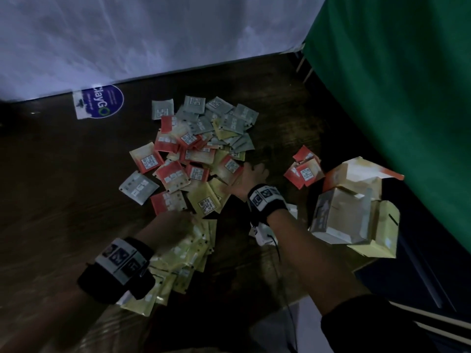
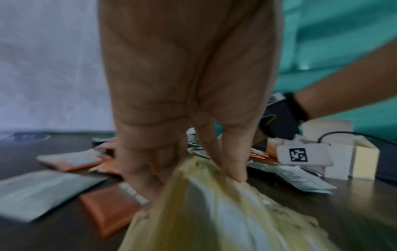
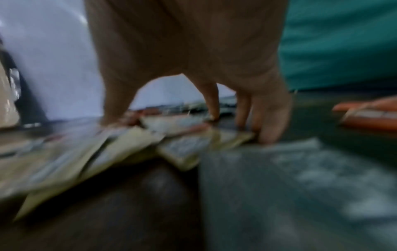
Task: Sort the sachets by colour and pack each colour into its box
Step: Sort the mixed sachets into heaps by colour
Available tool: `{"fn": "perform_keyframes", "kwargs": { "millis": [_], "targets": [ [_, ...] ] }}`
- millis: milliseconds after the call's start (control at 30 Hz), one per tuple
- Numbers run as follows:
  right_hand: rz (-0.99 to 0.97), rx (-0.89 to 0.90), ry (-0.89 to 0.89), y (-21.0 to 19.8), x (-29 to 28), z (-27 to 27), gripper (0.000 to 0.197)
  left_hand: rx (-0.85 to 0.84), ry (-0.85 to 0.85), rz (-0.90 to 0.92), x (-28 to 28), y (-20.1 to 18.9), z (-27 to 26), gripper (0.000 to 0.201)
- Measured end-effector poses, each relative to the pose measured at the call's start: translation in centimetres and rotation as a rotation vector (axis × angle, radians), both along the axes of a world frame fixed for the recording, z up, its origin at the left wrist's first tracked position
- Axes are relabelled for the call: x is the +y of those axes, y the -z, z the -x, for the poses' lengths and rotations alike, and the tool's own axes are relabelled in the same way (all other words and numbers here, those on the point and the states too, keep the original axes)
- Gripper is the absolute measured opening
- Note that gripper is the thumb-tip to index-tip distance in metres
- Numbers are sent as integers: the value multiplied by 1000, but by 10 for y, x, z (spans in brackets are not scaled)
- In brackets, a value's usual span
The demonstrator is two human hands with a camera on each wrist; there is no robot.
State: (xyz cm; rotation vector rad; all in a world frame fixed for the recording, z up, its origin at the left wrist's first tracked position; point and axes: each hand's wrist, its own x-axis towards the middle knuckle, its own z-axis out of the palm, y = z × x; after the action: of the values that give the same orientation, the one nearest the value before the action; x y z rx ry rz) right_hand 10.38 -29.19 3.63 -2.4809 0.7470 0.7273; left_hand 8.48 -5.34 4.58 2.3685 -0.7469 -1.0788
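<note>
A dark wooden table (image 1: 63, 187) carries a loose heap of flat square foil sachets (image 1: 193, 151) in red, yellow and grey, with the grey ones mostly at the far side. The person's left hand (image 1: 173, 225) is at the near edge of the heap and holds a thick fanned bundle of yellow sachets (image 1: 183, 253); in the left wrist view its fingers (image 2: 232, 163) point downward close together and pinch the top edge of the bundle (image 2: 214, 212) against the thumb. The right hand (image 1: 251, 178) reaches into the right side of the heap. In the blurred right wrist view its fingertips (image 3: 268, 132) are spread and press down on pale yellow sachets (image 3: 120, 144) lying flat beneath them; whether it grips any I cannot tell. Just right of this hand lies a small separate pile of red sachets (image 1: 304, 169). Nearer and further right stand open cardboard boxes (image 1: 354, 212), one orange, one pale, one yellow, touching each other at the table's right edge, beside a green cloth (image 1: 407, 98)
</note>
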Motion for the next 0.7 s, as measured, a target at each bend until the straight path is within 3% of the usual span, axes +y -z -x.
{"fn": "perform_keyframes", "kwargs": {
  "millis": [33, 100, 267, 400, 533, 600, 700],
  "targets": [
    [-2, 9, 10, 3, 7, -2, 114, -54, -5, 11, -3, 3, 0, 25],
    [-2, -6, 10, 10, 19, -5, 116, -167, -61, 30, -9, 4, -5, 19],
    [26, -130, 150, 16, 27, -20, 83, -255, -195, 40, -36, 4, -39, 26],
    [77, -121, 59, 17, 15, -33, 73, -344, -375, -22, -51, 16, -68, 44],
    [-213, -197, 143, 7, 1, -32, 22, -288, -574, -205, -58, 19, -80, 90],
    [-335, -282, 229, 2, -7, -24, 21, -294, -560, -305, -66, 21, -78, 107],
    [-497, -386, 381, -4, -11, -3, 15, -309, -556, -358, -77, 25, -81, 108]
  ]
}}
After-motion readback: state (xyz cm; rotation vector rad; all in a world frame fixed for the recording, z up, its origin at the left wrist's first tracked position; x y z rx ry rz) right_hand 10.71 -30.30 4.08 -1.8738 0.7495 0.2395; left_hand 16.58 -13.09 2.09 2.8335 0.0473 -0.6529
